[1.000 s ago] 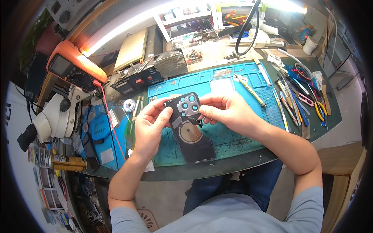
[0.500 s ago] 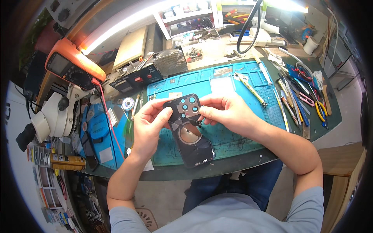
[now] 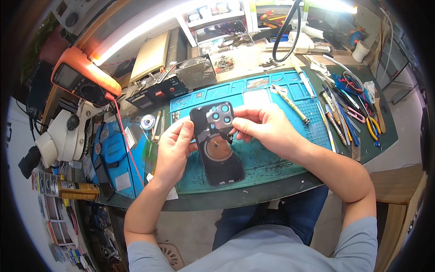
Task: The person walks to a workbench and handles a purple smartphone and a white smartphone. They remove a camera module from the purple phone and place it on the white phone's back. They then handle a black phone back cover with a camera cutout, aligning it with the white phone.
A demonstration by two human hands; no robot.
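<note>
A black phone back panel (image 3: 229, 171) is raised over the work mat. Teal shows through its round camera openings, and a coppery disc sits in its middle. My left hand (image 3: 174, 143) pinches its left edge, thumb on the face towards me. At the upper right edge, beside the camera openings, my right hand (image 3: 267, 128) is closed with thumb and fingertips together. Near those fingertips hangs a small dark strip (image 3: 230, 138), possibly a flex cable; its exact link to the panel cannot be made out.
A blue repair mat (image 3: 290, 156) spans the bench under my hands. Pliers (image 3: 373, 129), tweezers and other hand tools lie to the right. An orange multimeter (image 3: 84, 77), a white microscope (image 3: 68, 133) and a solder spool (image 3: 147, 121) stand left. A black-fronted power box (image 3: 156, 94) is behind.
The phone panel has risen slightly and its lower end has swung a little to the left and up. Both hands keep their hold, the left turning slightly with it.
</note>
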